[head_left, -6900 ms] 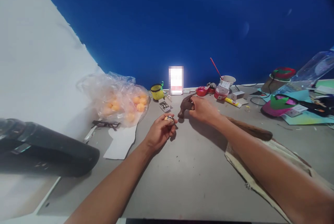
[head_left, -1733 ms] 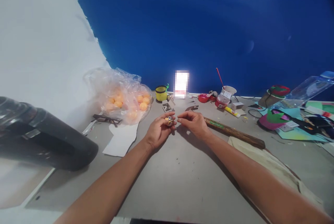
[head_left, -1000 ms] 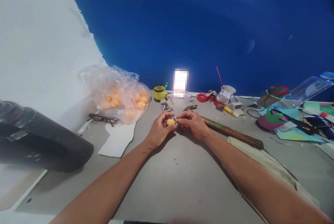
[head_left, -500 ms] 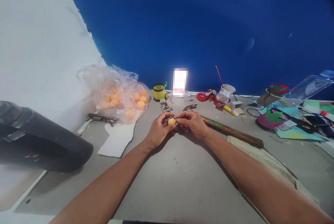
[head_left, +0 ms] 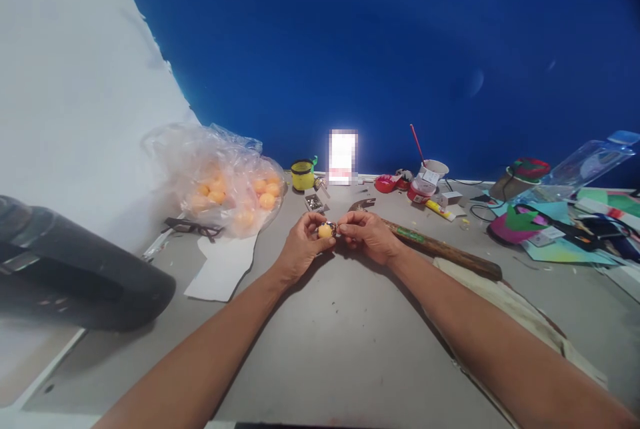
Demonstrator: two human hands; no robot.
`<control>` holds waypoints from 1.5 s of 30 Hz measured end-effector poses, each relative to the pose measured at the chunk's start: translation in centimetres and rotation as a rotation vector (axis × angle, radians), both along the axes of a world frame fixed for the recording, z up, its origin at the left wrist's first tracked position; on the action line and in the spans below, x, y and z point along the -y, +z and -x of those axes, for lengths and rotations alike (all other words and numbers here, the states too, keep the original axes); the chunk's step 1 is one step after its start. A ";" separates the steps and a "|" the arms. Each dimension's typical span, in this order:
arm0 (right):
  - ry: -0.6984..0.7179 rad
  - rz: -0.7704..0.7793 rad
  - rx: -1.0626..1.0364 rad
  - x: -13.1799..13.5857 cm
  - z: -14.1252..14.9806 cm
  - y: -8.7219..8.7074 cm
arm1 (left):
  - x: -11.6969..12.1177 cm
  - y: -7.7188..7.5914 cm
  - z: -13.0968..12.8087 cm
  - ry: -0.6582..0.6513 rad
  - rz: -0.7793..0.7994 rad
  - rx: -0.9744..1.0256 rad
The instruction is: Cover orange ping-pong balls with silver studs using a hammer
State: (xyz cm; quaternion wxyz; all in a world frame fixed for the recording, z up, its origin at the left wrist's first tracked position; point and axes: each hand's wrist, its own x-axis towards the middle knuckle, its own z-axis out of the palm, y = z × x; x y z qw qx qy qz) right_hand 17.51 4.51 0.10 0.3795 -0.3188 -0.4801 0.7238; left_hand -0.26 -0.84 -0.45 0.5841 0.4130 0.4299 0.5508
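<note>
Over the middle of the table, my left hand [head_left: 305, 247] pinches a small yellow-orange ball [head_left: 327, 231] between thumb and fingers. Dark and shiny spots dot the ball's upper and right side. My right hand [head_left: 367, 235] is just right of the ball, thumb and forefinger pressed together at its edge. Whatever lies between those fingertips is too small to make out. Behind my hands, a small open box [head_left: 315, 202] holds shiny metal bits. A claw hammer [head_left: 445, 250] lies beyond my right hand, its head partly visible and its wooden handle pointing right.
At left are a plastic bag of orange balls [head_left: 217, 192], eyeglasses [head_left: 193, 227], white paper [head_left: 220, 269] and a large dark cylinder [head_left: 85, 269]. A lit screen [head_left: 343, 155] stands behind. Rightward are a paper cup [head_left: 434, 170], glue tube [head_left: 440, 209], cloth [head_left: 505, 302] and clear bottle [head_left: 585, 159].
The ball has turned slightly in my left hand, showing more dark spots on its right side. My right fingertips have drawn a little away from it. The view has shifted slightly.
</note>
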 end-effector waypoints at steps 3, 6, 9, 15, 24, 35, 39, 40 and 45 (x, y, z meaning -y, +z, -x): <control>0.035 -0.006 0.003 0.0 -0.1 -0.2 | 0.0 0.1 -0.1 0.020 -0.015 -0.015; 0.058 0.006 -0.001 0.0 -0.1 -0.3 | 0.0 0.2 0.0 -0.017 -0.012 -0.030; 0.052 0.007 -0.007 0.0 0.0 -0.4 | 0.0 0.4 0.1 -0.026 -0.020 -0.081; 0.025 0.007 -0.011 -0.2 -0.1 -0.5 | 0.1 0.3 0.0 0.016 -0.044 -0.155; 0.016 -0.016 0.012 -0.5 -0.2 -0.8 | -0.1 0.0 -0.1 0.061 -0.049 -0.108; 0.037 0.002 0.018 -0.5 -0.3 -0.8 | 0.0 0.4 -0.1 0.054 -0.017 -0.103; 0.043 0.008 0.013 -0.4 -0.3 -0.7 | 0.0 0.5 -0.1 0.038 0.019 -0.023; 0.048 0.009 0.011 -0.4 -0.3 -0.7 | -0.1 0.5 -0.1 0.031 0.030 0.005; 0.044 0.012 0.001 -0.6 -0.4 -0.8 | -0.1 0.5 0.0 0.026 0.074 0.045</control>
